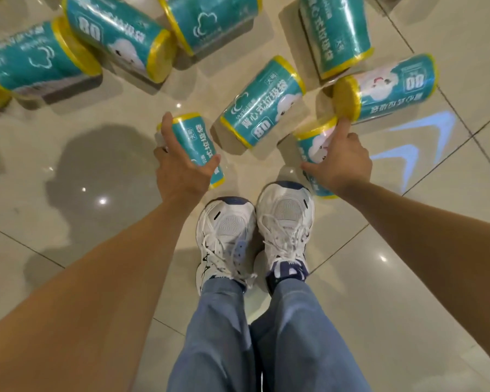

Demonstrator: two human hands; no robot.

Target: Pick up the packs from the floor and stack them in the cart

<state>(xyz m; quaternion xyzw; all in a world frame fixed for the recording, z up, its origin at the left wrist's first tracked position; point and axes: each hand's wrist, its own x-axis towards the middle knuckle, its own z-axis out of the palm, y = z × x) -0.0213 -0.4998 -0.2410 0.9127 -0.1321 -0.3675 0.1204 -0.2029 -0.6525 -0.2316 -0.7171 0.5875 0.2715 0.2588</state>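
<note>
Two packs gripped: left pack (195,142) and right pack (311,145), low over the floor (96,236), ahead of the shoes (227,230).
Left hand (181,168): fingers and thumb curled round its pack.
Right hand (341,162): clasping its pack, forefinger stretched out.
Other packs (262,101): scattered beyond.
Advice: squeeze mid-body; the glossy wrap probably slips.
Cart: out of view.

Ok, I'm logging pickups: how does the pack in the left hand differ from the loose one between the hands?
The left hand grips the held pack; the loose pack lies untouched on the floor. The held pack slants up-left, the loose pack up-right. The loose pack shows a cloud and 80; the held pack mostly lettering. Both are teal with yellow ends.
</note>
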